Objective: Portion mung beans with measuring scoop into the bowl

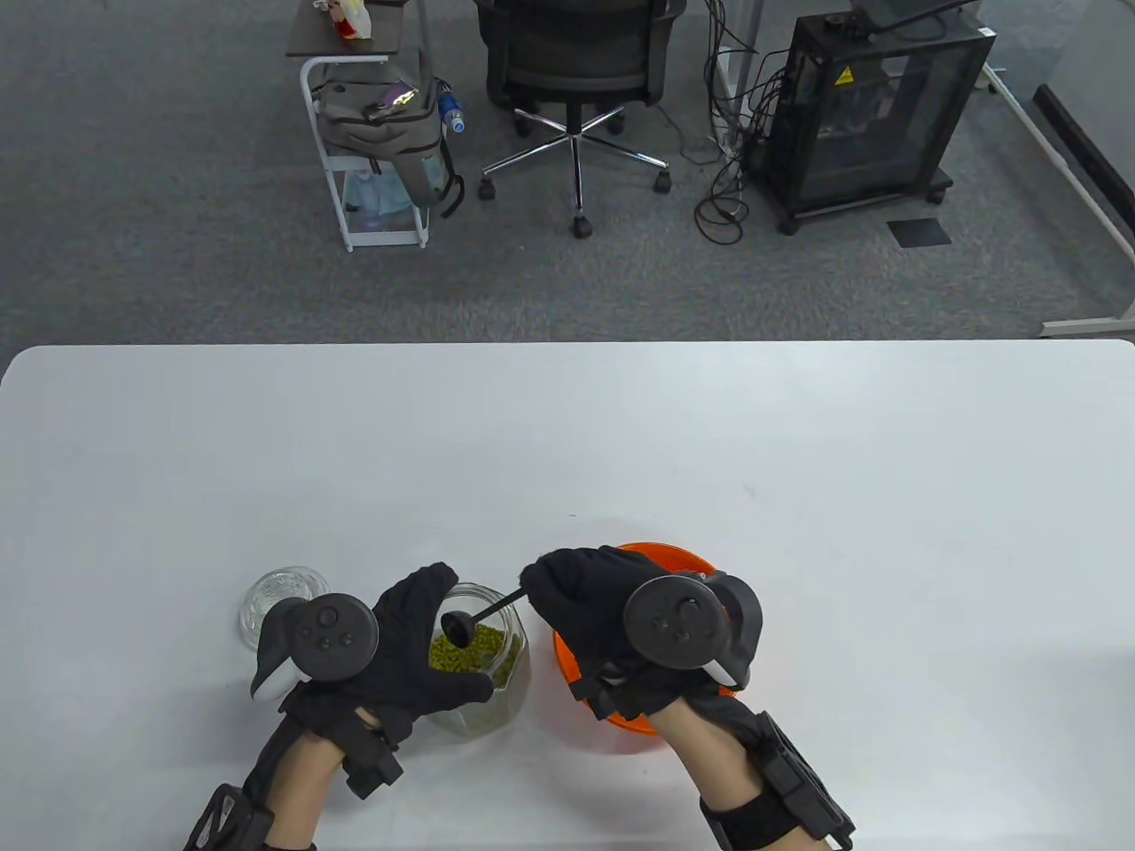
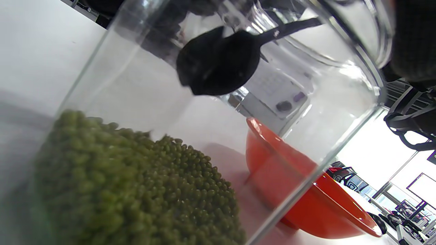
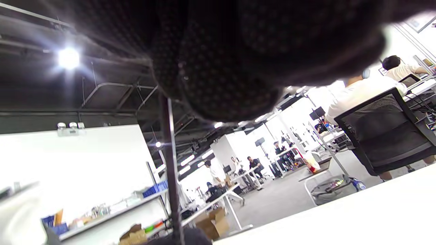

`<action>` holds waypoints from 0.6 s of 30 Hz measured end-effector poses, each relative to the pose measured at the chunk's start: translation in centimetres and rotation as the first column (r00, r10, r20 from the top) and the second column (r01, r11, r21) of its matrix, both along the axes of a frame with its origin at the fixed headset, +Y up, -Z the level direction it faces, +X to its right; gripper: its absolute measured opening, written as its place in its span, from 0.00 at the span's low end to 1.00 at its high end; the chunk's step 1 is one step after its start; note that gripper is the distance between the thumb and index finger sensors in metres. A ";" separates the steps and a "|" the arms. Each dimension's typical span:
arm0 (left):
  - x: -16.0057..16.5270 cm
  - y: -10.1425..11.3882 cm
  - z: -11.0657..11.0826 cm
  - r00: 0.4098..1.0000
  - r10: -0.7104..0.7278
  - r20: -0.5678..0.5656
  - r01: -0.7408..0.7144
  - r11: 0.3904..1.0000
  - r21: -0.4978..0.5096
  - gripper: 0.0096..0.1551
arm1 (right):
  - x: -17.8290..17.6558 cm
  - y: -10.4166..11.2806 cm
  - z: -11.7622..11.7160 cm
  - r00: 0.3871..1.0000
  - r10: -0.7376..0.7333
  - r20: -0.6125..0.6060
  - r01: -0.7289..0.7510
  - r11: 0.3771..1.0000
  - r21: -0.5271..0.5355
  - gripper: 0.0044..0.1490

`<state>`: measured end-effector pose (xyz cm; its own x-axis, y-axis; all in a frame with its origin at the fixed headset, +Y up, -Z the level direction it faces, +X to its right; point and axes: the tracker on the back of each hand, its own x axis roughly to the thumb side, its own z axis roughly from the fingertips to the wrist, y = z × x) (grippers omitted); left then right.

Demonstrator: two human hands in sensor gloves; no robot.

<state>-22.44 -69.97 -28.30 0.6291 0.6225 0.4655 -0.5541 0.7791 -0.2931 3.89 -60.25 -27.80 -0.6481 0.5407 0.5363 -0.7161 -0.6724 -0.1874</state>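
A clear glass jar [image 1: 497,674] of green mung beans [image 1: 470,651] stands tilted near the table's front edge. My left hand [image 1: 417,656] grips the jar from its left side. My right hand [image 1: 585,603] pinches the handle of a black measuring scoop [image 1: 470,623], whose round head is inside the jar's mouth, just above the beans. In the left wrist view the scoop's head [image 2: 218,64] hangs above the bean pile [image 2: 136,190] without touching it. The orange bowl [image 1: 567,660] sits right of the jar, mostly under my right hand; its contents are hidden. The scoop's handle [image 3: 170,170] runs down the right wrist view.
A glass lid [image 1: 279,603] lies on the white table [image 1: 798,487] left of my left hand. Beyond the table's far edge stand an office chair [image 1: 576,71], a white cart with a bag [image 1: 381,133] and a black cabinet [image 1: 878,115].
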 end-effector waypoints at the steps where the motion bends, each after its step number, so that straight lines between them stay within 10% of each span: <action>1: 0.0 0.0 0.0 1.000 0.000 0.000 0.000 1.000 0.000 0.79 | -0.4 -0.3 -0.2 1.000 0.023 -0.006 -0.023 1.000 -0.009 0.27; 18: 0.0 0.0 0.0 1.000 0.002 0.000 -0.002 1.000 -0.001 0.79 | -2.5 -3.2 -1.8 0.997 -0.013 -0.074 -0.005 0.973 -0.230 0.27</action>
